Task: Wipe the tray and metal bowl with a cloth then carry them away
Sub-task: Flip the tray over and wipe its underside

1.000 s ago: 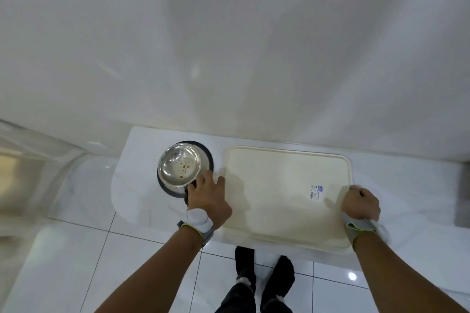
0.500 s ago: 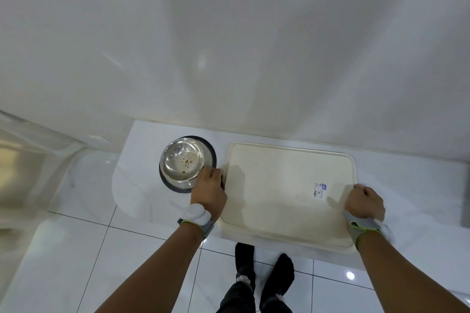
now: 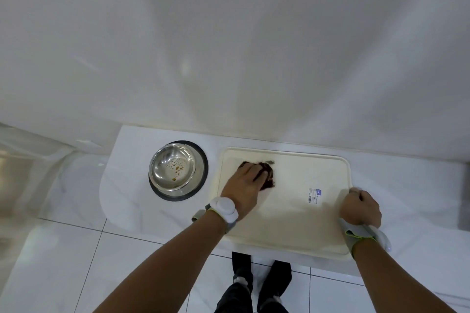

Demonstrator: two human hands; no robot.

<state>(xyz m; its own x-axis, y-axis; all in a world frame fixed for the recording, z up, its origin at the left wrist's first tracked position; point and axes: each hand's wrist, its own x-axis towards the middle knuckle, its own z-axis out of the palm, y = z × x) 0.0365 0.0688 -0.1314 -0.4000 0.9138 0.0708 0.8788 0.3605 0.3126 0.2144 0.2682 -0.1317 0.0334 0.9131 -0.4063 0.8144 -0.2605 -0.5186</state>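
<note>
The tray [image 3: 292, 213] lies flat on the white worktop [image 3: 127, 185], right of centre in the frame, with its long side parallel to the wall. The cloth [image 3: 269, 178], dark brown and bunched, sits on the tray's upper-left area, directly under the left grip [image 3: 244, 184]. The left grip's fingers [image 3: 256, 175] lie extended and close together on top of the cloth and press it onto the tray; the cloth protrudes past them at the top and right. The right grip [image 3: 361, 208] is curled round the tray's right rim and holds it. The metal bowl [image 3: 174, 168] stands upright on the worktop just left of the tray, apart from both grips, with brown droplets inside. 1 label [image 3: 314, 194] is stuck on the tray near the right grip.
</note>
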